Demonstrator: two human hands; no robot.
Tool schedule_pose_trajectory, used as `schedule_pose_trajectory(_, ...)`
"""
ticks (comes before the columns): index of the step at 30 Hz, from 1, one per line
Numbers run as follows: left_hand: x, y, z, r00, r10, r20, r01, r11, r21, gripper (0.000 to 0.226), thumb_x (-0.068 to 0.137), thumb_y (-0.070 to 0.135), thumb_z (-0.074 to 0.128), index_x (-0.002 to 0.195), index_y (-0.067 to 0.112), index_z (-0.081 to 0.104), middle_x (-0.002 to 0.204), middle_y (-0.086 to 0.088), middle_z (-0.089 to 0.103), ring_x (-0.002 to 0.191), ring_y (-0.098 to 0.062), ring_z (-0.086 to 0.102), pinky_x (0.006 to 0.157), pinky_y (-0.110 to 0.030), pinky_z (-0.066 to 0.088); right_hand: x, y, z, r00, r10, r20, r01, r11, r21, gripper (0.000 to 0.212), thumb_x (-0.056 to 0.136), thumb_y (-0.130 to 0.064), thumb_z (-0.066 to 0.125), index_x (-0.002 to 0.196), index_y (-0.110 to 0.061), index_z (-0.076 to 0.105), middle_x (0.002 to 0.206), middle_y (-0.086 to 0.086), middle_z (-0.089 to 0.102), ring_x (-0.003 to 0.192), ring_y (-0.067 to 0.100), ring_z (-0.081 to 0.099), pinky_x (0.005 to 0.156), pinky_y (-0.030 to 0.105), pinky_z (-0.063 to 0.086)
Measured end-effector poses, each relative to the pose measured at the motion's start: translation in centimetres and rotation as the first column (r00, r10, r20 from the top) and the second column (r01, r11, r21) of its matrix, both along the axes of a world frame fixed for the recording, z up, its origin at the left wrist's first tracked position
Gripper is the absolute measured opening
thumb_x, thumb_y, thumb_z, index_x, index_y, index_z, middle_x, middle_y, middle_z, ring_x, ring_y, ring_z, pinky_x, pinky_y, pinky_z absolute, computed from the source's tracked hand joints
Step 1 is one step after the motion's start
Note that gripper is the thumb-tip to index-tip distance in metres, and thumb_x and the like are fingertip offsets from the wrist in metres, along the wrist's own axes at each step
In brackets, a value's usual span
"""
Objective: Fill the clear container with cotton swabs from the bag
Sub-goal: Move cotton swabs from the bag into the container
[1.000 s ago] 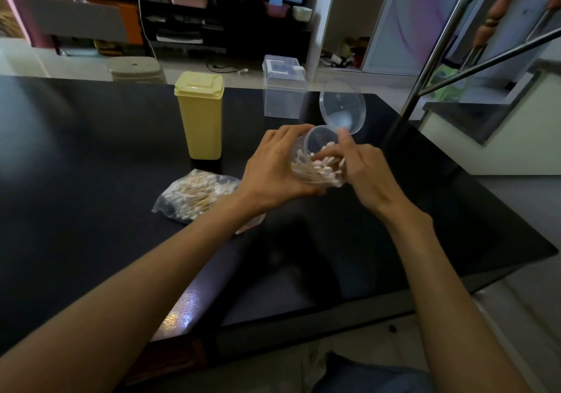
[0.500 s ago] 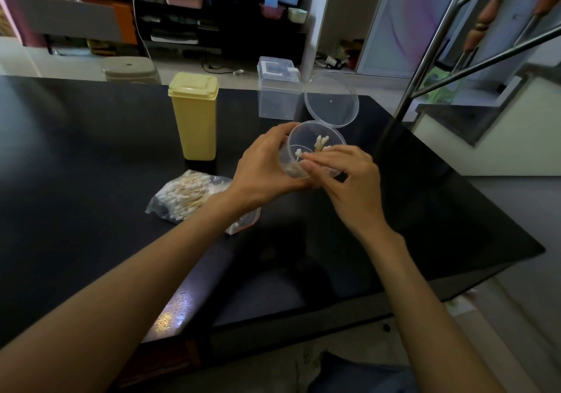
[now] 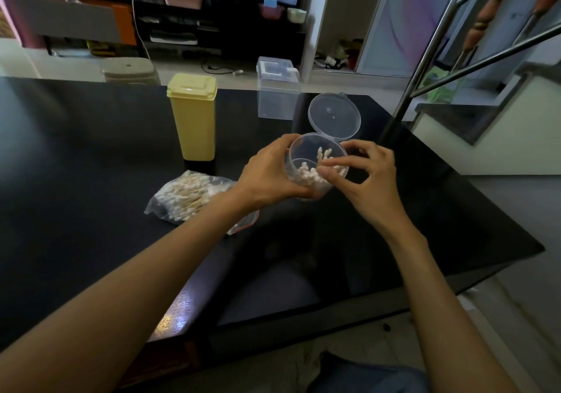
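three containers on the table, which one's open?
The round clear container the left hand grips: its hinged lid stands flipped back, swabs inside. The yellow container and the clear box behind are lidded.

Yellow canister (image 3: pixel 193 116) and clear box (image 3: pixel 277 90) stand behind the hands; swab bag (image 3: pixel 189 193) lies left. Near table (image 3: pixel 76 240) surface is bare.

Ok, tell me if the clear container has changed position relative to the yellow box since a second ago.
Yes. The clear container, held by the left hand, was tipped on its side a second ago; now its mouth faces up. Its spot right of the yellow box is about the same.
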State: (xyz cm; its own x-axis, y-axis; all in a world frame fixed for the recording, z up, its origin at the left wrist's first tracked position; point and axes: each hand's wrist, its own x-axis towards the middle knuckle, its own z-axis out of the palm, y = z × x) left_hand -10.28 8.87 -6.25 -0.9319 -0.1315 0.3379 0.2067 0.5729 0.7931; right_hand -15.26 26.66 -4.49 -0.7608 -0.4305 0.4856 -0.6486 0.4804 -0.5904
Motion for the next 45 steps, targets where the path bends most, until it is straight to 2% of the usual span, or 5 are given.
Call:
schedule_pose_trajectory(14, -1.6, 1.0, -1.3, 0.966, -0.003, 0.260, 0.001, 1.000, 0.007, 0.090, 0.055, 0.030, 0.090, 0.130, 0.018, 0.042, 0.126, 0.002, 0.054, 0.115, -0.015, 0.053, 0.101, -0.041, 0.045, -1.5, -0.1, -1.3, 0.709, -0.116, 0.695, 0.340, 0.920, -0.194, 0.033, 0.092, -0.016, 0.057, 0.125, -0.014, 0.056, 0.115, 0.003, 0.061, 0.104, 0.014, 0.058, 0.081, 0.024, 0.048)
schedule_pose_trajectory(23, -0.7, 1.0, -0.6, 0.921, 0.009, 0.390, 0.021, 0.997, -0.072, 0.114, 0.063, 0.024, 0.087, 0.149, 0.009, 0.014, 0.150, -0.005, 0.035, 0.136, -0.021, 0.036, 0.112, -0.033, 0.030, -1.4, -0.4, -1.1, 0.704, -0.126, 0.699, 0.336, 0.926, -0.171, 0.029, 0.089, -0.011, 0.059, 0.118, -0.015, 0.061, 0.108, 0.001, 0.064, 0.100, 0.013, 0.060, 0.067, 0.017, 0.043)
schedule_pose_trajectory(33, 9.3, -7.4, 0.5, 0.923, 0.371, 0.106, -0.340, 0.912, -0.230, 0.049, 0.090, -0.001, 0.045, 0.132, 0.022, 0.051, 0.135, -0.001, 0.053, 0.124, -0.019, 0.049, 0.102, -0.031, 0.038, 2.1, -3.1, 1.7, 0.946, -0.104, 0.306, 0.176, 0.959, -0.220, 0.018, 0.092, -0.011, 0.055, 0.104, -0.017, 0.066, 0.103, 0.000, 0.066, 0.093, 0.010, 0.062, 0.082, 0.022, 0.052)
schedule_pose_trajectory(41, 11.1, -9.3, -2.6, 0.938, 0.314, 0.149, -0.207, 0.848, -0.487, 0.046, 0.098, 0.015, 0.041, 0.144, 0.019, 0.038, 0.152, 0.003, 0.032, 0.141, -0.016, 0.026, 0.114, -0.028, 0.019, 6.9, -8.9, -1.0, 0.778, -0.026, 0.628, -0.135, 0.969, 0.207, 0.072, 0.088, -0.064, 0.038, 0.088, 0.000, 0.072, 0.085, 0.015, 0.072, 0.077, 0.022, 0.065, 0.080, 0.035, 0.049)
schedule_pose_trajectory(45, 11.3, -8.8, -2.7, 0.936, 0.313, 0.163, -0.163, 0.793, -0.587, 0.039, 0.099, 0.036, 0.039, 0.137, 0.029, 0.047, 0.144, 0.008, 0.044, 0.127, -0.018, 0.041, 0.102, -0.032, 0.032, 7.2, -9.9, -2.7, 0.765, 0.108, 0.635, -0.176, 0.983, 0.045, 0.025, 0.088, -0.026, 0.064, 0.077, -0.005, 0.071, 0.074, 0.014, 0.069, 0.066, 0.012, 0.060, 0.071, 0.031, 0.057)
